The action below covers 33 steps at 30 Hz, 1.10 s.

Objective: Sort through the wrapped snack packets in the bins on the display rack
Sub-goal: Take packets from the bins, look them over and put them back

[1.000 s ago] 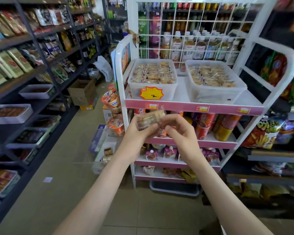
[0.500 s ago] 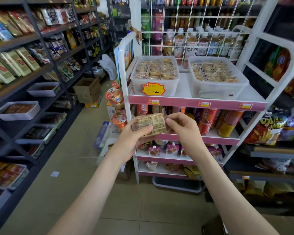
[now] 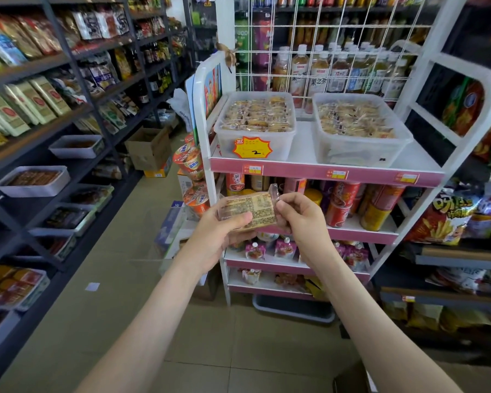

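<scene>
step: checking one packet | packet held in front of the rack, below both bins | left hand grips its left end, thumb on top | right hand pinches its right end | tip: keep the printed side up, read it, then choose left bin or right bin

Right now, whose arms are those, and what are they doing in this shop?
There is no machine. The picture comes from a camera worn on a person's head, looking forward and down, so the arms are that person's own. The left hand holds a wrapped snack packet and the right hand pinches its wrapper end. Ahead stands a white display rack. On its top shelf sit two clear bins of wrapped snacks: the bin with a yellow price tag and the plain bin beside it.
</scene>
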Available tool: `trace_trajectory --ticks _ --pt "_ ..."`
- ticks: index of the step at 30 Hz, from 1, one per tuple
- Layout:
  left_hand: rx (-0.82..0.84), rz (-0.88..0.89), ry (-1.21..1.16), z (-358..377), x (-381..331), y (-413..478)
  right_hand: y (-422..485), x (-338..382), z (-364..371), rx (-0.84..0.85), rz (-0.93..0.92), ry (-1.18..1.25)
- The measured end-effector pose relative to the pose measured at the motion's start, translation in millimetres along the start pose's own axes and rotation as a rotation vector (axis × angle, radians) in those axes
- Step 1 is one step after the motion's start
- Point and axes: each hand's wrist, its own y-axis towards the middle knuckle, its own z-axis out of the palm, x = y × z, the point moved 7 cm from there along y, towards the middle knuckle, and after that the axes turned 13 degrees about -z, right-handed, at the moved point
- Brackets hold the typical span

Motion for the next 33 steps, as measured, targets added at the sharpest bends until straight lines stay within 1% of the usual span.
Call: trace_trajectory --ticks 2,3,4,5,6,7,8,10,12,13,15,17,19,21,23,27,29,31,33 --pt "-0.073 0.012 0.056 4 -5 7 5 17 -13 -0.023 -0.179 -0.320" --pt "-0.114 0.032 0.092 6 -11 10 7 28 -16 -0.021 -0.288 -0.433" --pt "-0.140 0.063 0.125 10 -18 14 10 38 -14 0.013 -0.377 -0.485" --pt "-0.148 0.097 0.148 17 -27 15 14 42 -9 0.081 -0.421 -0.495" --pt "-0.124 0.130 0.165 27 -37 16 18 44 -3 0.167 -0.427 -0.461" --pt "-0.055 0.155 0.182 40 -48 17 24 43 2 0.240 -0.405 -0.388" --pt "0.050 0.171 0.208 53 -58 18 30 43 5 0.288 -0.373 -0.287" --pt "0.224 0.158 0.255 73 -76 22 48 45 2 0.279 -0.308 -0.115" --pt "0.283 0.145 0.334 78 -93 33 69 50 -6 0.200 -0.290 -0.018" --pt "0.274 0.159 0.383 77 -101 38 81 54 -9 0.160 -0.292 0.024" --pt "0.147 0.218 0.497 68 -120 53 110 57 -9 0.111 -0.265 0.146" --pt "-0.082 0.320 0.716 49 -141 73 145 55 -8 0.082 -0.224 0.221" --pt "-0.254 0.379 0.938 30 -157 99 183 50 -10 0.048 -0.239 0.172" --pt "-0.355 0.402 1.061 14 -168 129 223 45 -10 0.047 -0.299 0.027" --pt "-0.405 0.407 1.128 4 -176 157 260 37 -1 0.102 -0.310 -0.111" --pt "-0.466 0.381 1.222 -8 -188 205 316 8 25 0.268 -0.274 -0.326" --pt "-0.469 0.383 1.246 -14 -191 227 328 -6 31 0.389 -0.273 -0.449" --pt "-0.454 0.410 1.289 -16 -192 246 329 -11 33 0.524 -0.316 -0.630" --pt "-0.440 0.400 1.347 -16 -190 260 328 -9 29 0.585 -0.361 -0.762"
